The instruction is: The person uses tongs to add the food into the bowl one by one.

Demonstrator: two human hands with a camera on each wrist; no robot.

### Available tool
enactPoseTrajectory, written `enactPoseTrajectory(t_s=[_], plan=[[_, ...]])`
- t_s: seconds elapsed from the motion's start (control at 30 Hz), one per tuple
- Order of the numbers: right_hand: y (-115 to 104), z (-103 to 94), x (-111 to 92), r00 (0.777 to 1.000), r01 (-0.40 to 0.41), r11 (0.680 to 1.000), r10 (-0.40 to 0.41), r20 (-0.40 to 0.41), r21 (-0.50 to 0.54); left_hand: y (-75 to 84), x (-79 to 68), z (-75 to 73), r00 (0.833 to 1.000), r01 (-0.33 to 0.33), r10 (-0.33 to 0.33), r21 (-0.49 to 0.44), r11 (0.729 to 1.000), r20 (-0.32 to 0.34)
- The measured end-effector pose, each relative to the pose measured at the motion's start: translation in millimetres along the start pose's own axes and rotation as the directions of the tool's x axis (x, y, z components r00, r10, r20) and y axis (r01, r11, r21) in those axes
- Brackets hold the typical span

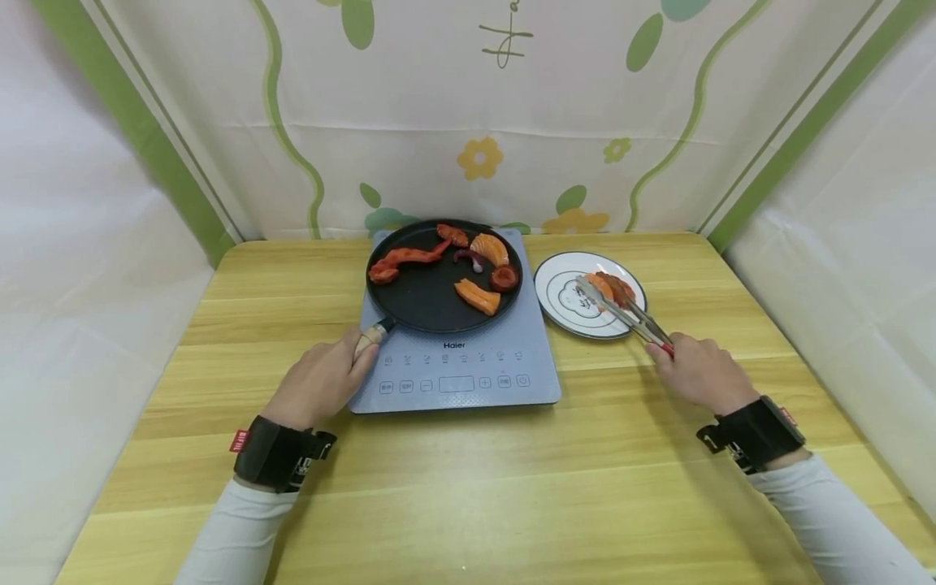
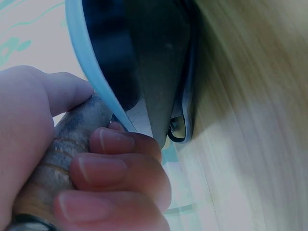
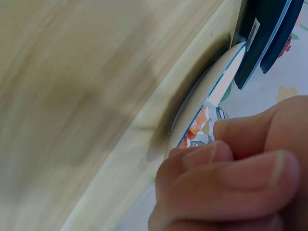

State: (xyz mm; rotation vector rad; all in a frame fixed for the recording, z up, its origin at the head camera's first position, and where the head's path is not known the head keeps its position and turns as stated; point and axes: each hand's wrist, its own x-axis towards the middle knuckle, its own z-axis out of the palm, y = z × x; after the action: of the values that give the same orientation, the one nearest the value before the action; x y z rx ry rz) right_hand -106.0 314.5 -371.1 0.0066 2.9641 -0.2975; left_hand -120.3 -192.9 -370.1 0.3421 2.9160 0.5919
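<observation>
My left hand [image 1: 319,375] grips the wooden handle [image 2: 62,149] of a black frying pan [image 1: 431,305], its fingers wrapped round it. Inside the pan lie a long red meat strip [image 1: 409,256], a purple octopus-like tentacle [image 1: 468,258], a round red piece [image 1: 504,278], and orange salmon-like slices [image 1: 478,296]. To the right, my right hand [image 1: 700,372] holds metal tongs [image 1: 643,323] with red on the grip. The tongs' tips are at orange and red-brown food pieces [image 1: 620,288] on a white plate [image 1: 563,313]; whether they pinch one, I cannot tell.
A grey Haier induction cooker [image 1: 453,394] is under the pan, its control panel facing me. The plate stands close to the cooker's right edge. Everything rests on a wooden table [image 1: 468,487], with a flower-patterned cloth [image 1: 439,97] behind and white cloth at both sides.
</observation>
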Motion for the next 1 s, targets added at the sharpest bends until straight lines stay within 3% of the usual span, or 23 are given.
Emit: enactPoseTrajectory(t_s=[1.0], plan=[[4.9, 13.7, -0.8, 1.0, -0.016, 0.994, 0.016, 0.0, 0.104, -1.0, 0.3, 2.0, 1.0, 0.0, 0.0, 0.007, 1.0, -0.004]])
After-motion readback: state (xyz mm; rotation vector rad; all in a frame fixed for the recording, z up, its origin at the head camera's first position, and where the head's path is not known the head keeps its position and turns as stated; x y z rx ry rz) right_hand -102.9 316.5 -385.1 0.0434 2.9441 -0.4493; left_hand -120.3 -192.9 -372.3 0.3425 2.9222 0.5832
